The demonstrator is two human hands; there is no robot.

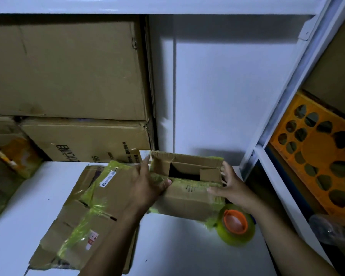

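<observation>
Two-handed hold on the small cardboard box (187, 198) on the table (187, 248): left hand (147, 184) gripping its left end, right hand (230, 186) gripping its right end; tape roll (235, 225) just beside.

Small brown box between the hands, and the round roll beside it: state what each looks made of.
Small brown open-topped box: corrugated cardboard, matte, going by the ragged layered top edge; glossy yellow-green tape strips cross it. Round yellow-green roll: probably translucent plastic packing tape, shiny, wound on an orange core, likely plastic.
</observation>
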